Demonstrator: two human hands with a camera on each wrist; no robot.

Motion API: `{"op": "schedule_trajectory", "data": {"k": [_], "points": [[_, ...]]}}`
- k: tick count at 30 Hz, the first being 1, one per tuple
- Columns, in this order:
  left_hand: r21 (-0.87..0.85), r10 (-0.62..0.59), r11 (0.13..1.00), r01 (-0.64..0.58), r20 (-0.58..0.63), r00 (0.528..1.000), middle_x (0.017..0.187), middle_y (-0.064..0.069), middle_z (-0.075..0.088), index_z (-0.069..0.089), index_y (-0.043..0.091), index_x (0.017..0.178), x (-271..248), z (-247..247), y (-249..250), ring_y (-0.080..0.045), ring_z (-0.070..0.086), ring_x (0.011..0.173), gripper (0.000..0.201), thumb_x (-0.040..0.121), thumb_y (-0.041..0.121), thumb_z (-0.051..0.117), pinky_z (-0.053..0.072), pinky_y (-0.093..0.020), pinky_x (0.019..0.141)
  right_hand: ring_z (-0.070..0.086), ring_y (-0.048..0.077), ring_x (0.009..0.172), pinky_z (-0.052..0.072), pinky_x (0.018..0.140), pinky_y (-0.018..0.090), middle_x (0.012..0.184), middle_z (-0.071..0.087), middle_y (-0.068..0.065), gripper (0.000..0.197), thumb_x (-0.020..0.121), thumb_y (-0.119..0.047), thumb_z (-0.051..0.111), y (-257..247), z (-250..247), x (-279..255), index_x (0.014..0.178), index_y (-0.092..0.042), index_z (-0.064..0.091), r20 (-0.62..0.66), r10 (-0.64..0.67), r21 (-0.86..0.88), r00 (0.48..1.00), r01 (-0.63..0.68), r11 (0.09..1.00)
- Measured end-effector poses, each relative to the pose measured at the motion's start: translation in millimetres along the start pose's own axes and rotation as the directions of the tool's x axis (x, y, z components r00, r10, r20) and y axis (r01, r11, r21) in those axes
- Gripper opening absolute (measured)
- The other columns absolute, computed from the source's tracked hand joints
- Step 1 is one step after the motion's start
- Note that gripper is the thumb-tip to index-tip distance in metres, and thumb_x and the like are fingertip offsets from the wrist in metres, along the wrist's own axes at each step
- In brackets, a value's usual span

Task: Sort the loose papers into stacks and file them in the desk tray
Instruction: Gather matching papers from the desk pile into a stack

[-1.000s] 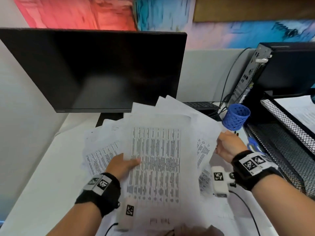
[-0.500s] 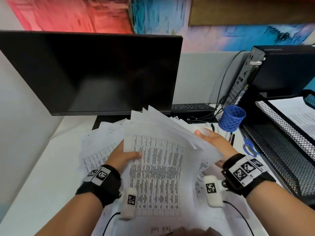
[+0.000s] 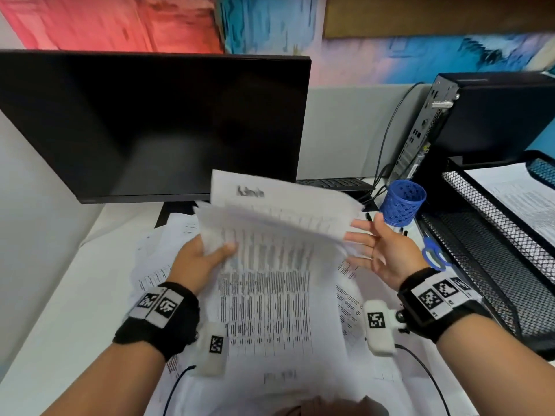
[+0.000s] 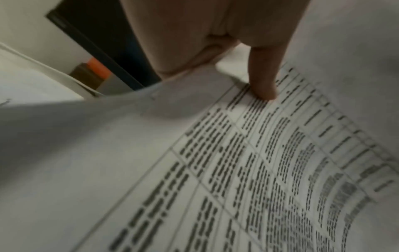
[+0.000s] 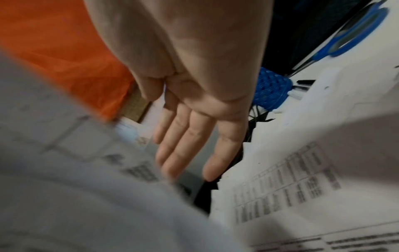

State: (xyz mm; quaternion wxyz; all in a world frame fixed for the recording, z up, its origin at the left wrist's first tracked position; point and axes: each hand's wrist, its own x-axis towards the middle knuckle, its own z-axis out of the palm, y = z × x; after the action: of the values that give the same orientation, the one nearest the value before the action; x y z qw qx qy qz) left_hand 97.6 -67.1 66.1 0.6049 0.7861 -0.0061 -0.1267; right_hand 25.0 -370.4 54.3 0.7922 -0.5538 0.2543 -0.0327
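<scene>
A bundle of printed sheets (image 3: 276, 223) is lifted and tilted above the desk in the head view. My left hand (image 3: 216, 253) grips its left edge, thumb (image 4: 263, 81) pressed on the top printed table (image 4: 237, 170), fingers hidden underneath. My right hand (image 3: 378, 244) is flat with straight fingers (image 5: 194, 136), palm against the bundle's right edge. More loose sheets (image 3: 156, 259) lie spread on the desk below. The black mesh desk tray (image 3: 492, 235) stands at the right, with paper (image 3: 516, 193) in its upper tier.
A dark monitor (image 3: 150, 124) stands close behind the papers. A blue mesh pen cup (image 3: 402, 202), pens and blue scissors (image 3: 432, 253) sit between my right hand and the tray. A black computer case (image 3: 480, 115) stands at the back right.
The fanned sheets have been drawn together and raised off the desk. My right hand uncurled, moved in from beside the cup and now lies flat against the bundle's right edge.
</scene>
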Motion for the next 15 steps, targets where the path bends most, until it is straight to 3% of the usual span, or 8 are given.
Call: {"op": "schedule_trajectory", "data": {"k": [3, 6, 7, 9, 10, 12, 15], "points": [[-0.094, 0.013, 0.995, -0.032, -0.194, 0.981, 0.099, 0.008, 0.071, 0.065, 0.021, 0.106, 2, -19, -2, -0.015, 0.065, 0.097, 0.022, 0.085, 0.028, 0.068, 0.047, -0.035, 0.091, 0.065, 0.021, 0.086, 0.048, 0.082, 0.037, 0.095, 0.071, 0.007, 0.028, 0.099, -0.029, 0.044, 24, -17, 11, 0.108, -0.012, 0.064, -0.081, 0.059, -0.285, 0.995, -0.08, 0.955], [0.005, -0.061, 0.998, 0.065, -0.29, 0.955, 0.092, 0.005, 0.064, 0.059, 0.021, 0.101, 1, -35, -14, -0.018, 0.059, 0.089, 0.014, 0.089, 0.022, 0.066, 0.042, -0.029, 0.082, 0.063, 0.02, 0.093, 0.047, 0.078, 0.02, 0.093, 0.066, 0.003, 0.024, 0.089, -0.006, 0.059, 59, -32, 25, 0.113, -0.002, 0.063, -0.134, 0.033, -0.592, 0.99, -0.107, 0.799], [0.055, -0.116, 0.989, 0.138, -0.3, 0.947, 0.089, 0.002, 0.061, 0.057, 0.018, 0.1, -1, -40, -22, -0.019, 0.056, 0.083, 0.013, 0.09, 0.02, 0.064, 0.041, -0.028, 0.077, 0.062, 0.025, 0.103, 0.046, 0.08, 0.018, 0.097, 0.065, 0.004, 0.03, 0.087, -0.007, 0.062, 68, -32, 26, 0.116, 0.0, 0.061, -0.117, 0.039, -0.672, 0.992, -0.108, 0.733], [0.179, -0.206, 0.946, 0.271, -0.314, 0.927, 0.073, -0.001, 0.056, 0.056, 0.009, 0.099, -6, -46, -44, -0.016, 0.05, 0.064, 0.013, 0.091, 0.017, 0.062, 0.038, -0.026, 0.058, 0.057, 0.023, 0.112, 0.042, 0.088, 0.021, 0.113, 0.061, 0.004, 0.045, 0.083, -0.024, 0.07, 80, -24, 24, 0.123, -0.011, 0.056, -0.091, 0.054, -0.835, 0.994, -0.106, 0.54], [0.22, -0.242, 0.921, 0.322, -0.327, 0.914, 0.068, -0.002, 0.053, 0.057, 0.005, 0.101, -8, -48, -57, -0.014, 0.047, 0.059, 0.016, 0.091, 0.016, 0.061, 0.034, -0.024, 0.052, 0.057, 0.02, 0.111, 0.04, 0.088, 0.023, 0.118, 0.059, 0.003, 0.051, 0.08, -0.03, 0.073, 84, -19, 23, 0.125, -0.016, 0.053, -0.092, 0.061, -0.882, 0.994, -0.109, 0.459], [0.218, -0.29, 0.898, 0.382, -0.359, 0.887, 0.07, -0.006, 0.055, 0.058, 0.001, 0.109, -11, -50, -80, -0.014, 0.047, 0.057, 0.023, 0.091, 0.015, 0.061, 0.033, -0.022, 0.05, 0.059, 0.019, 0.102, 0.044, 0.084, 0.025, 0.116, 0.06, 0.002, 0.054, 0.076, -0.031, 0.076, 90, -8, 19, 0.122, -0.017, 0.051, -0.081, 0.086, -0.906, 0.993, -0.109, 0.409], [0.185, -0.325, 0.889, 0.418, -0.387, 0.863, 0.079, -0.013, 0.06, 0.059, -0.001, 0.113, -14, -51, -100, -0.02, 0.052, 0.059, 0.027, 0.092, 0.016, 0.06, 0.035, -0.023, 0.049, 0.062, 0.016, 0.084, 0.048, 0.073, 0.026, 0.099, 0.066, 0.0, 0.035, 0.079, -0.026, 0.074, 96, 2, 17, 0.107, -0.017, 0.055, -0.03, 0.118, -0.924, 0.993, -0.072, 0.375]]}}
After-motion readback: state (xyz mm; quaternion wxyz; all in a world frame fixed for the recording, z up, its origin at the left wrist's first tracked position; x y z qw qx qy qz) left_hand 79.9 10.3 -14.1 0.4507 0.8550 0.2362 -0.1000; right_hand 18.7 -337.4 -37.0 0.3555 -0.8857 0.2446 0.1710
